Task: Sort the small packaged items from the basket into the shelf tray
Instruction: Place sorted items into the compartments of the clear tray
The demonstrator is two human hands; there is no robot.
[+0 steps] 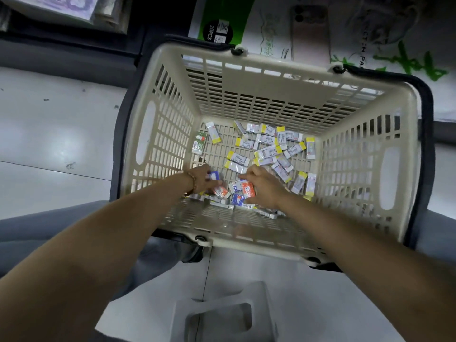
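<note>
A cream plastic basket (158,134) stands on the floor in front of me. Several small packets lie on its bottom, most of them white and yellow (238,157), plus one green packet (198,143) at the left wall. Both my hands reach into the near end of the basket. My left hand (201,180) curls its fingers over a blue packet (214,175) and an orange packet (221,191). My right hand (265,187) pinches another orange packet (248,190), with a blue packet (237,199) just below it. The shelf tray is out of view.
The basket's dark handles (425,144) hang down outside its rim. A white and green printed carton (222,23) lies beyond the basket. A white plastic stool (222,314) stands near me on the pale tiled floor (49,134). A dark shelf base (61,50) runs along the upper left.
</note>
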